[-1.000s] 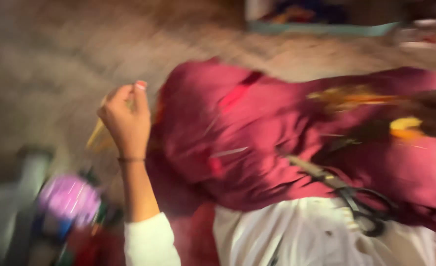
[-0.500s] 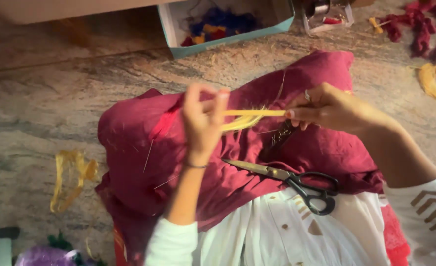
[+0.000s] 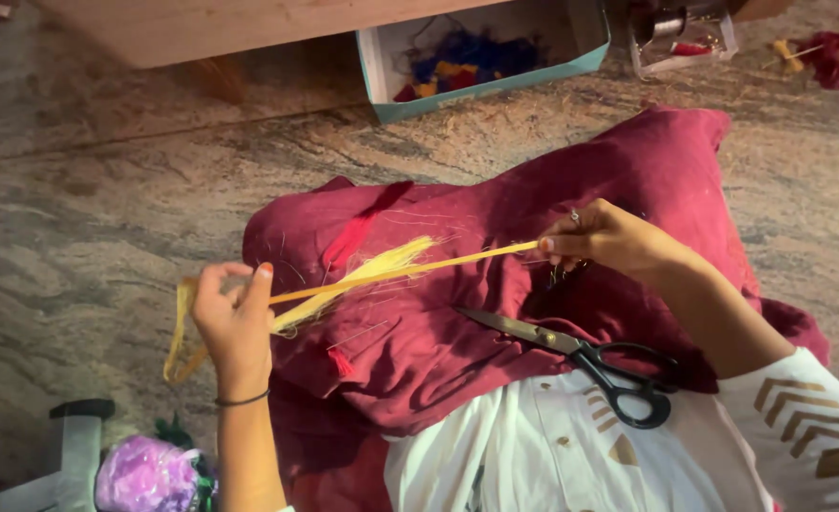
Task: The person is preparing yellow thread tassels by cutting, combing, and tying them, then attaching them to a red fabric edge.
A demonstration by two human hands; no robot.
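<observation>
A bundle of yellow strands [image 3: 391,270] is stretched taut between the two hands, above a maroon cloth [image 3: 495,313] that covers the person's lap. The left hand [image 3: 235,322] is closed around the strands near their lower end, fingers curled and the thumb pressed against them — a loop of the same yellow fibre hangs down past the wrist toward the floor. The right hand [image 3: 604,239] pinches the other end between thumb and fingertips, the rest of its fingers folded in. Midway along, some strands fray out in a loose tuft.

A pair of black-handled scissors [image 3: 581,365] lies shut on the cloth, just below the right forearm, touched by neither hand. Beyond the cloth, on the stone floor [image 3: 107,190], stands an open box [image 3: 481,57] with blue and yellow scraps inside. A purple tuft [image 3: 145,474] sits at the lower left, near the left forearm.
</observation>
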